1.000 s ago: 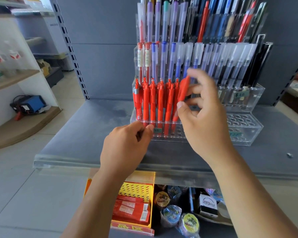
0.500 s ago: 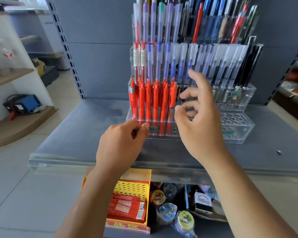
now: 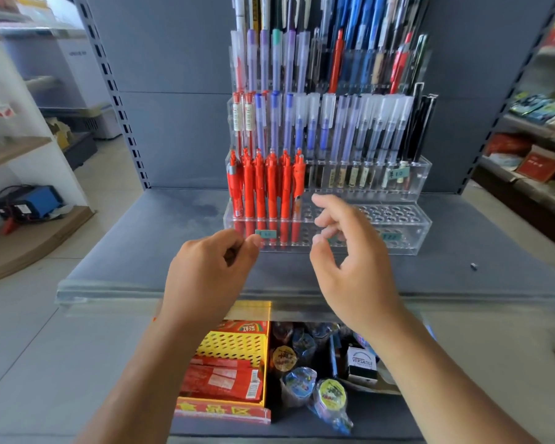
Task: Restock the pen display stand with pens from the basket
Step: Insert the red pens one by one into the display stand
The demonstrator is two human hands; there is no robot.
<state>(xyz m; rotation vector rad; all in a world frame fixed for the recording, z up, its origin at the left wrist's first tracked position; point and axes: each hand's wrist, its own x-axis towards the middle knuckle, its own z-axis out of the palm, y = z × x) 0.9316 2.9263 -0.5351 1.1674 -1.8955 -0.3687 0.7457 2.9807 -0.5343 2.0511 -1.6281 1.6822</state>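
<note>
- The clear stand [image 3: 407,233] sits on the grey shelf [image 3: 161,238] at 12 o'clock, tiered, its upper rows packed with upright pens.
- Red pens [image 3: 263,190] fill the left end of its lowest tier, standing upright in the holes; the holes to their right are bare.
- The right hand [image 3: 354,267] hovers just in front of that tier, at 1 o'clock from the left hand, fingers [image 3: 326,203] spread and loosely curled, grasping nothing and touching no pen.
- The left hand [image 3: 205,280] is curled into a loose fist near the stand's front left corner; whether it holds anything cannot be told.
- Below the shelf, at 6 o'clock, lie a yellow basket [image 3: 231,347] with red packets and rolls of tape [image 3: 330,395].
</note>
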